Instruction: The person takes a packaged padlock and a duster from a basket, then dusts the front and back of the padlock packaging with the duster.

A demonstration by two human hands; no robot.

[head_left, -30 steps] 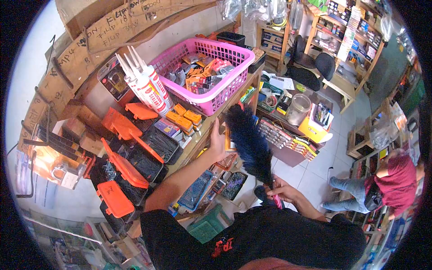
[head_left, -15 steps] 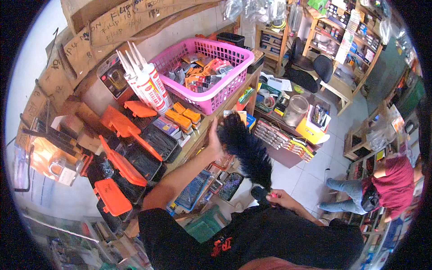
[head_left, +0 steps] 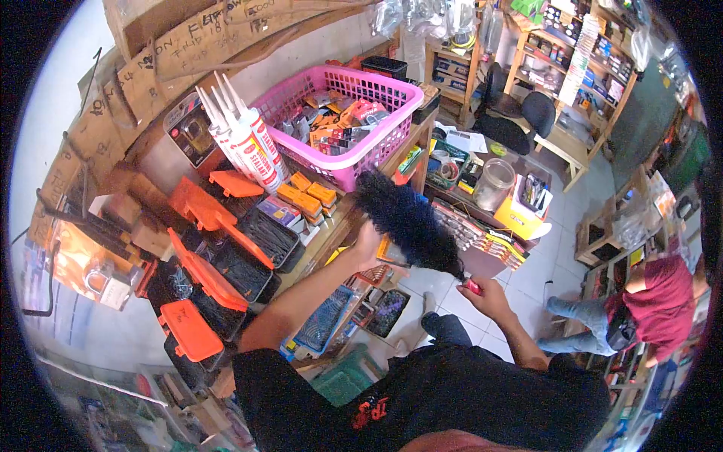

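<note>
A fluffy black duster (head_left: 410, 222) slants across the middle of the view. My right hand (head_left: 488, 297) is closed around its red handle at the lower right end. Close to the duster's left side is my left hand (head_left: 367, 245), at the front edge of the wooden shelf (head_left: 331, 233). The black bristles cover most of its fingers, so its grip cannot be made out. An orange-edged flat item (head_left: 392, 252) shows right beside that hand; whether the hand touches it is unclear.
A pink basket (head_left: 354, 162) of packaged goods, sealant tubes (head_left: 252, 147), yellow boxes (head_left: 301, 197) and orange-lidded bins (head_left: 199, 331) crowd the shelf. A glass jar (head_left: 495, 184) stands on a lower counter. A person in a maroon shirt (head_left: 659, 309) is at the right.
My right hand has moved up and right with the duster's handle, and the duster lies flatter, its tip shifted left. My left hand has dropped slightly and moved right.
</note>
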